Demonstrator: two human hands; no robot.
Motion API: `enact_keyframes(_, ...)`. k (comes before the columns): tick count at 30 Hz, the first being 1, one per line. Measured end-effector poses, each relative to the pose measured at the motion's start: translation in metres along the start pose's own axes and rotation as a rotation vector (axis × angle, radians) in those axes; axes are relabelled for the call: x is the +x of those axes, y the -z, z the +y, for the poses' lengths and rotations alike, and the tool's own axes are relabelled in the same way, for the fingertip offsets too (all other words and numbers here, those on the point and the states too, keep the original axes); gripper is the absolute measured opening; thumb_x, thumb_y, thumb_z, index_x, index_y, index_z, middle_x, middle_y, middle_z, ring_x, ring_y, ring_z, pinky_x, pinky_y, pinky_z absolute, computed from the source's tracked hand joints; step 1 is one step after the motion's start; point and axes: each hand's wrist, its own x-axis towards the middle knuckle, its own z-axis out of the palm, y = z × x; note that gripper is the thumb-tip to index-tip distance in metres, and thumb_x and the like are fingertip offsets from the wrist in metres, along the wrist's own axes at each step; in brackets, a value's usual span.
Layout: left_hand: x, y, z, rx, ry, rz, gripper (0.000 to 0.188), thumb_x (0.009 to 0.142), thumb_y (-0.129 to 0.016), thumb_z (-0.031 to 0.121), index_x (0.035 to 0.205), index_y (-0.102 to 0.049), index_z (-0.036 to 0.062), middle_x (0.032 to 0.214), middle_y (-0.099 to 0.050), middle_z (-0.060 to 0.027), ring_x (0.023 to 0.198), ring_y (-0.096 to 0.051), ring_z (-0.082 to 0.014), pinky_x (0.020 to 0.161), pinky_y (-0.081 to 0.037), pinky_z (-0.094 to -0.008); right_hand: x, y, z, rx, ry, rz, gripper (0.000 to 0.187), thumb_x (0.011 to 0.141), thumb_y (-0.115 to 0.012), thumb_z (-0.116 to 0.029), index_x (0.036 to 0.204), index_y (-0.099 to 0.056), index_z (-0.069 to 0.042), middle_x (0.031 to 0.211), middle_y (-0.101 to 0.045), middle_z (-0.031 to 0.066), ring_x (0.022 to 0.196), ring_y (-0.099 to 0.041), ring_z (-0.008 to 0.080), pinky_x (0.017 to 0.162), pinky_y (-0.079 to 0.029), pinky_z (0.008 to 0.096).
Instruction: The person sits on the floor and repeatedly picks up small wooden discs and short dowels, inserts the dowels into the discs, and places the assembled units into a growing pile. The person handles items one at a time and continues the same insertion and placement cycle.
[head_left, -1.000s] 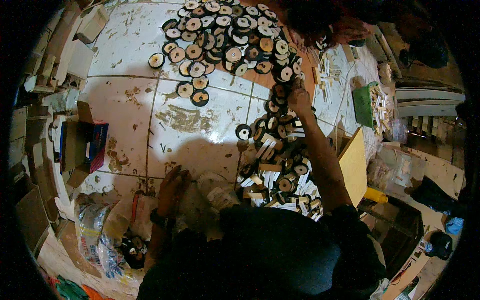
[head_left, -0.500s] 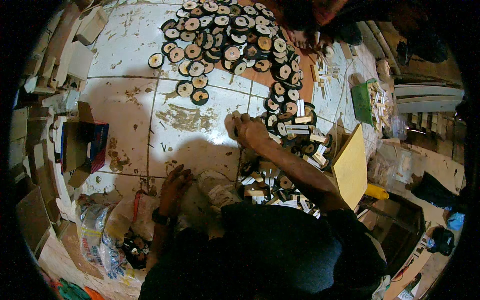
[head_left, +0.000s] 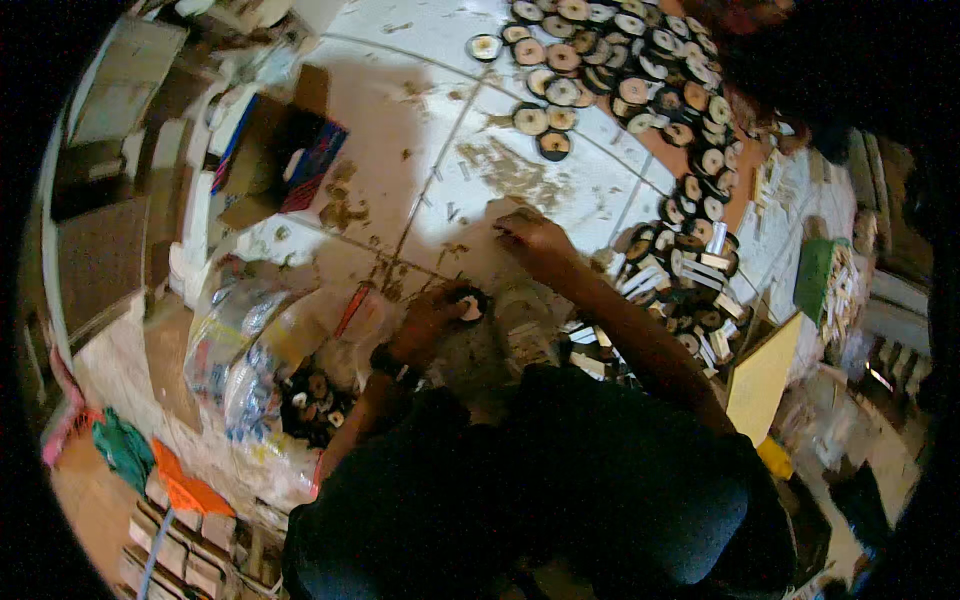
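Note:
My left hand (head_left: pixel 432 322) is closed around a small round wooden wheel (head_left: pixel 470 304) with a black rim, low over the floor in front of me. Ahead and to its right, my right hand (head_left: pixel 532 238) has its fingers curled together. Blur and shadow hide whatever lies between those fingertips. Many similar black-rimmed wheels (head_left: pixel 562 58) lie in a heap across the tiles at the far right. Nearer my right forearm, small pale wooden blocks (head_left: pixel 648 280) lie mixed with more wheels.
An opened cardboard box (head_left: pixel 262 165) stands at the left. Next to my left forearm lie clear plastic bags (head_left: pixel 255 375) and dark-rimmed wheels (head_left: pixel 318 400). A yellow board (head_left: pixel 765 380) leans at the right, near a green container (head_left: pixel 822 275) of wood pieces. Another person is partly visible at the upper right.
My view has turned, shifting the scene rightward. My left hand, earlier loose and without a wheel, now grips a black-rimmed one. My right hand has come back from beside the heap toward my left.

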Motion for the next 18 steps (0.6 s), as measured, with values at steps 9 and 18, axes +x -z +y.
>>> enact_keyframes(9, -0.044, 0.001, 0.004, -0.514, 0.094, 0.185, 0.04, 0.093, -0.059, 0.018, 0.127, -0.048, -0.0002, 0.123, -0.055, -0.0109, 0.111, -0.056, -0.0214, 0.091, -0.052, -0.0351, 0.098, -0.067, -0.052, 0.027, 0.088, 0.34, 0.02, 0.088, -0.057, -0.02, 0.1, -0.057, -0.004, 0.095, -0.059, 0.019, 0.082, -0.059, 0.0374, 0.068, -0.05, 0.0457)
enact_keyframes(18, -0.023, 0.005, 0.016, -0.712, 0.051, 0.244, 0.043, 0.096, -0.054, 0.02, 0.131, -0.044, -0.002, 0.122, -0.057, -0.0127, 0.105, -0.061, -0.0202, 0.092, -0.052, -0.0331, 0.05, -0.027, -0.066, 0.374, -0.109, 0.181, 0.016, 0.088, -0.058, -0.009, 0.102, -0.06, -0.001, 0.09, -0.064, 0.0183, 0.078, -0.064, 0.0259, 0.066, -0.052, 0.0357)
